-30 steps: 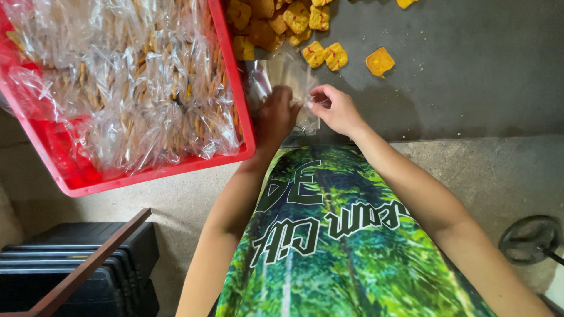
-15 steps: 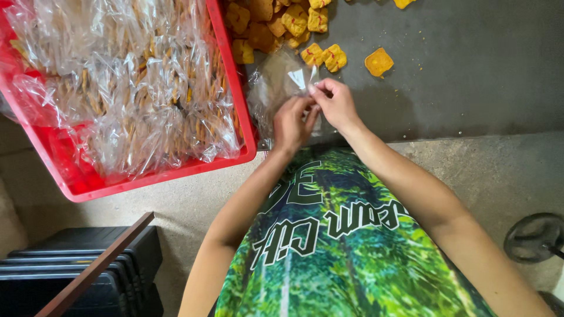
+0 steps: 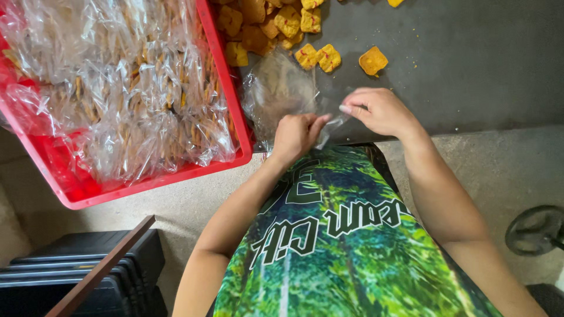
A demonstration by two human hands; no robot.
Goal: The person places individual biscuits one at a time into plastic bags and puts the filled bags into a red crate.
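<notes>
Head view: left hand [image 3: 296, 136] and right hand [image 3: 379, 111] both pinch the mouth of a thin clear plastic bag [image 3: 282, 94] lying at the near edge of the dark grey table [image 3: 470, 64], beside the red plastic crate [image 3: 226, 76]. Bag likely light, limp, slippery, its contents crumbly; best held at the gathered neck.

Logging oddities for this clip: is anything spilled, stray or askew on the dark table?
Orange crumbs speckle the dark table, and one yellow snack square lies apart from the pile. Otherwise both hands, left hand and right hand, hold a clear bag normally.
</notes>
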